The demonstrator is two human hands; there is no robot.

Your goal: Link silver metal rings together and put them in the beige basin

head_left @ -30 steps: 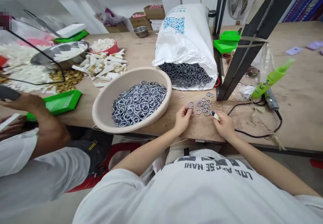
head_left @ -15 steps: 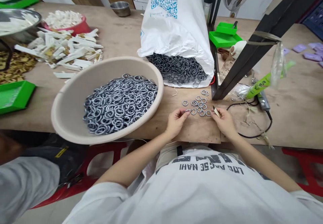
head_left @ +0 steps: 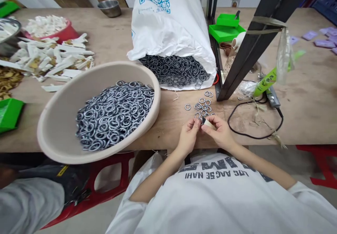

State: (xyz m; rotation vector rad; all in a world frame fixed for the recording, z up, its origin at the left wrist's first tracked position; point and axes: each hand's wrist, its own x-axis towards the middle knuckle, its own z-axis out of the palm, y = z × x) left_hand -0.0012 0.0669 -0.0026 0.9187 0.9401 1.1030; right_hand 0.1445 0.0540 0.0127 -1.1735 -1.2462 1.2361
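My left hand (head_left: 188,134) pinches a grey ring (head_left: 200,119), partly hidden by the fingertips. In my right hand (head_left: 219,132) is a small blade (head_left: 209,123) with a dark pointed tip and a cream-coloured grip, its tip meeting the ring at the left fingertips. Just beyond both hands, several loose grey rings (head_left: 204,108) lie on the wooden table (head_left: 168,121). To the left stands a big beige basin (head_left: 52,132) heaped with the same rings (head_left: 116,114). Behind the hands, a white sack (head_left: 171,33) lies with its mouth towards me, full of rings.
A slanted black metal post (head_left: 244,58) rises right of the loose rings. Near it lie a black cable (head_left: 231,121), a green tube (head_left: 265,81) and green trays (head_left: 226,32). White plastic pieces (head_left: 60,56) are piled at left. A person's sleeve (head_left: 31,206) shows at lower left.
My hands have come together; the blade has moved left to the ring in my left fingers. The camera view has shifted, so the basin and sack sit further left.
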